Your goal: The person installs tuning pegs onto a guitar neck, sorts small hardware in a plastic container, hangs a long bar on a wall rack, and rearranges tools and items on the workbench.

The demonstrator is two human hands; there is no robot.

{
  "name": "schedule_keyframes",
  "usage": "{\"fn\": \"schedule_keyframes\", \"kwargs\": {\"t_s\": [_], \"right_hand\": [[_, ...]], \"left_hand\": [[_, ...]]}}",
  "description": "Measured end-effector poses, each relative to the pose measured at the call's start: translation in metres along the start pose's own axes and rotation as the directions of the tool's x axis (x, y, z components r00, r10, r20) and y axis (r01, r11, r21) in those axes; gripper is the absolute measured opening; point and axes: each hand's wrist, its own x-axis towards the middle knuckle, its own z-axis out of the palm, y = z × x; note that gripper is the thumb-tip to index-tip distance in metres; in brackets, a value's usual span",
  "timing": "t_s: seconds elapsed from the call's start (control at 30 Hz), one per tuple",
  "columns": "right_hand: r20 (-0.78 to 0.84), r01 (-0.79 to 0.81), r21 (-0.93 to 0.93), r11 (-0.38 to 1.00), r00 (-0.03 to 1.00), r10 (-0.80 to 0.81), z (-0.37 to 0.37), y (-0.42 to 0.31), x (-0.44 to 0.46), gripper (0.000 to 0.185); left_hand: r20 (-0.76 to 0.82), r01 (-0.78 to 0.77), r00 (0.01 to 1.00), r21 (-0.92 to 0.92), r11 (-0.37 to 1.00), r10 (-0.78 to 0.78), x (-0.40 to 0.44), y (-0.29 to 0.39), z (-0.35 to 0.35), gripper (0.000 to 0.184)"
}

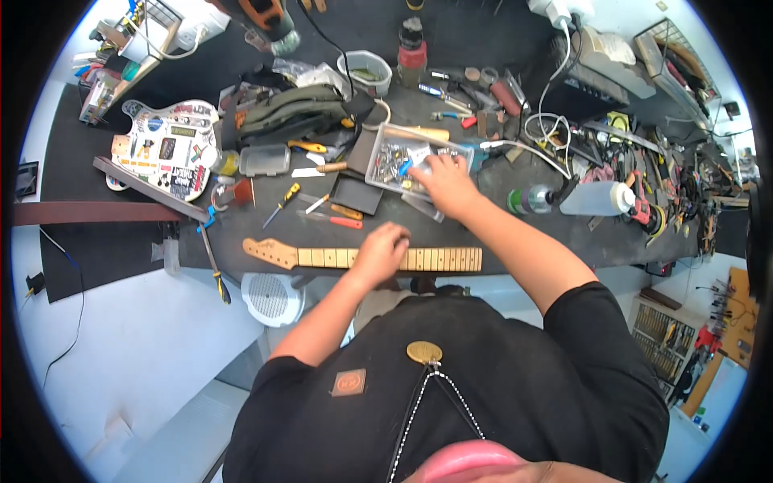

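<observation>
- Pale wood: your guitar neck (328, 258) lies near the frame's centre, long axis left to right.
- Your left hand (384, 251), the nearer one, covers its middle, fingers curled; I cannot tell any grip.
- Your right hand (441, 185), above centre, dips into the parts tray (390, 188); any pinch is hidden.

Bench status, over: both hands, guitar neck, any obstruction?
Right hand in parts bin. Left hand at guitar neck, hiding some frets; grip unclear. Red-handled tool lies just beyond the neck.
</observation>
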Motion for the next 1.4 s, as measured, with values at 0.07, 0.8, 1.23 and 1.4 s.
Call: {"fn": "schedule_keyframes", "kwargs": {"t_s": [0.07,0.8,1.23,1.4], "right_hand": [[-0.006,0.027,-0.050,0.998,1.000,-0.028,-0.001,-0.005,0.011,0.052],[0.039,-0.122,0.192,0.974,0.992,0.116,-0.031,0.078,-0.020,0.066],[-0.038,-0.072,0.304,0.950,0.995,0.088,-0.023,0.072,-0.030,0.060],[0.015,-0.110,0.361,0.926,0.994,0.112,-0.030,0.071,-0.031,0.057]], "left_hand": [[0.085,0.120,0.990,-0.081,0.989,-0.113,-0.009,0.008,0.001,0.017],[0.286,0.546,0.835,-0.535,0.645,-0.470,-0.018,-0.016,0.042,0.018],[0.300,0.415,0.777,-0.905,0.092,-0.554,0.067,-0.014,0.073,0.060],[0.274,0.329,0.754,-0.944,-0.018,-0.597,0.081,-0.005,0.074,0.055]]}}
